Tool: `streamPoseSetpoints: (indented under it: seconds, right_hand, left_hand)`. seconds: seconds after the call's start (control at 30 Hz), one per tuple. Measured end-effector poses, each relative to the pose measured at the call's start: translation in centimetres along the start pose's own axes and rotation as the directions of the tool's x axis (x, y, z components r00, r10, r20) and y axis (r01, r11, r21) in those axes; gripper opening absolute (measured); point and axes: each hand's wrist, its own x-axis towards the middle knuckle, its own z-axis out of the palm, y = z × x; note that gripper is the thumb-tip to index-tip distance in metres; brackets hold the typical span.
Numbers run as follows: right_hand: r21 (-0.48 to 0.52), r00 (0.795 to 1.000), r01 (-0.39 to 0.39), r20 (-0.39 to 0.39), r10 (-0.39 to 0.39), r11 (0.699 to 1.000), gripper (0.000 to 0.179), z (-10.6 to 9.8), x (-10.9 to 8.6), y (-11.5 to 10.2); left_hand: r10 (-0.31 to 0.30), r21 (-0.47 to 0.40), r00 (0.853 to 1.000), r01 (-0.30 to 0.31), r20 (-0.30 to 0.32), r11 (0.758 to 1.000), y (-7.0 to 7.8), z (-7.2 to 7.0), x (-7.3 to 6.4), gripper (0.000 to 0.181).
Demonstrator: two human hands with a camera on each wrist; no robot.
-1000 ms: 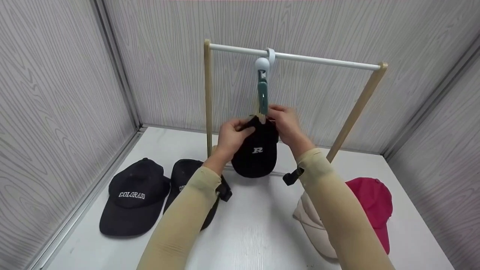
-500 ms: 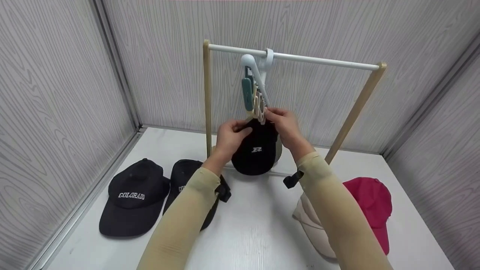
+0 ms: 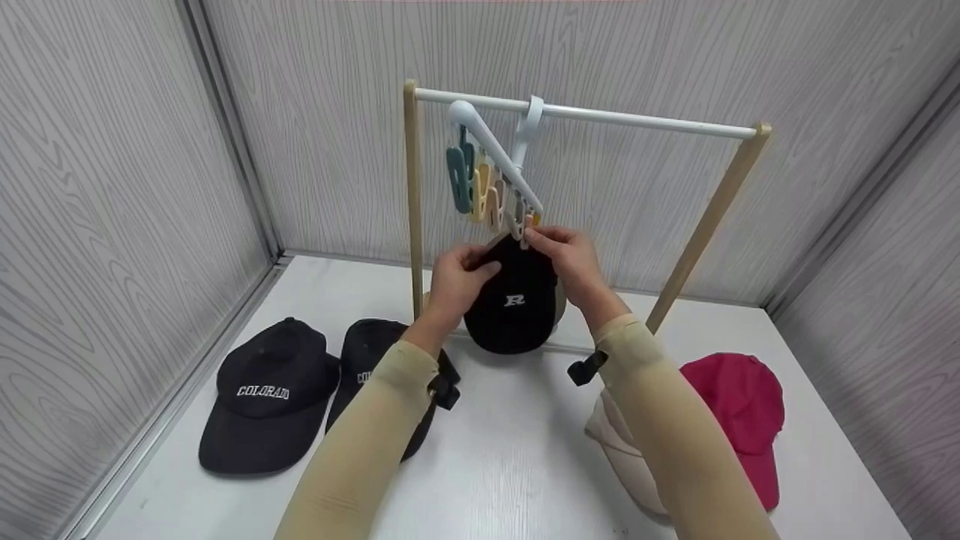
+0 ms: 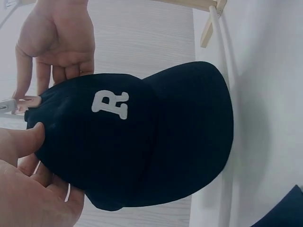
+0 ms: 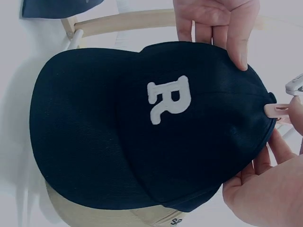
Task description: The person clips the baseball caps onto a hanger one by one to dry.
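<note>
A black baseball cap with a white letter R (image 3: 517, 322) hangs with its brim down below a white clip hanger (image 3: 491, 146). My left hand (image 3: 456, 285) pinches the crown's left side, thumb on the front and fingers behind. A pink clip (image 5: 276, 110) sits on the top edge of the crown. My right hand (image 3: 574, 262) pinches that clip with its thumb, while its other fingers lie behind the cap. Several more clips, among them a teal clip (image 3: 459, 180) and a yellow clip (image 3: 480, 195), hang along the hanger's near arm.
Behind the black cap shows a khaki cap (image 5: 94, 215). The hanger hooks on a white rail (image 3: 637, 120) between wooden posts. Two dark caps, one a navy Colorado cap (image 3: 270, 375), lie on the left of the table; a beige cap (image 3: 626, 465) and a red cap (image 3: 739, 405) lie right.
The hanger's near end has swung to the left, bringing its row of clips into view. The right hand has moved slightly left and down onto the pink clip; the left hand keeps its grip.
</note>
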Motion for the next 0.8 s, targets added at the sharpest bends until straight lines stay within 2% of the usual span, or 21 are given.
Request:
streamPoseSetpoints:
  seconds: [0.2,0.37,0.47,0.6,0.7,0.8]
  right_hand:
    - [-0.101,0.999,0.041,0.01,-0.04,0.994,0.041,-0.4,-0.5,1.4]
    - [-0.218,0.994,0.108,0.024,-0.105,0.97,0.05,-0.8,-1.1,2.6]
    - [-0.322,0.987,0.157,0.02,-0.159,0.934,0.056,-0.9,-1.5,3.3]
    - [-0.454,0.967,0.233,0.019,-0.252,0.86,0.059,-1.0,-2.0,4.1]
    - [-0.508,0.952,0.277,0.032,-0.303,0.815,0.059,-1.0,-2.4,4.7]
    - [-0.546,0.945,0.295,0.046,-0.324,0.784,0.063,-1.1,-2.8,5.3]
  left_hand:
    - [-0.017,0.008,1.0,0.017,-0.012,1.0,-0.9,-0.3,-0.5,0.033]
    - [-0.018,0.006,1.0,0.018,0.0,1.0,-1.5,-0.7,-0.8,0.036]
    - [-0.014,0.022,1.0,0.014,0.001,1.0,-1.7,-0.8,-0.8,0.037]
    - [-0.004,0.057,1.0,0.005,-0.004,0.998,-1.9,-1.0,-1.1,0.039]
    - [0.014,0.085,1.0,-0.013,-0.005,0.996,-2.2,-1.2,-1.3,0.042]
    - [0.035,0.096,0.999,-0.034,-0.001,0.995,-2.5,-1.5,-1.5,0.046]
